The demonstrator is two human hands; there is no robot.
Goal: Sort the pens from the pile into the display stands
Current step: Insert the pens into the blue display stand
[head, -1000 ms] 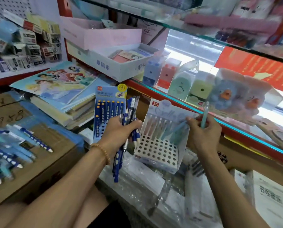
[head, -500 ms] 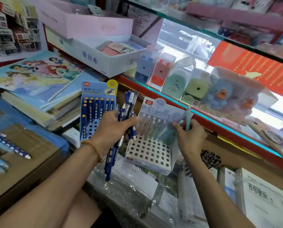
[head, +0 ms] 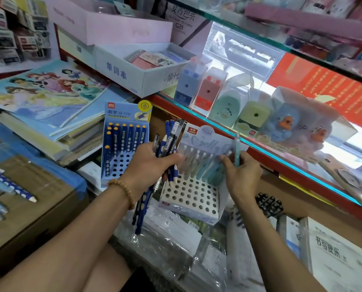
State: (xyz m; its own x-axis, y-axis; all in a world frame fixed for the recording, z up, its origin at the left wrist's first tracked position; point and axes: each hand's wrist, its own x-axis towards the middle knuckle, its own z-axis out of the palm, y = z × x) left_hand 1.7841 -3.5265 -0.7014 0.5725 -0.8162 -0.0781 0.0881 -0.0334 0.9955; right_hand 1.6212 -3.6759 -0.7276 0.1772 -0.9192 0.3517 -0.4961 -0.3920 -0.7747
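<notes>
Gripping pen bundle (head: 165, 157), left hand (head: 148, 165) fisted

Both forearms are bare, with no sleeve in view on either one. The left hand (head: 148, 165) has a bracelet (head: 124, 191) of small round tan beads (wooden, by the look of them) strung snugly round the wrist. The right hand (head: 244, 175) and its wrist are bare. A patch of dark clothing (head: 138, 280) shows between the forearms.
</notes>
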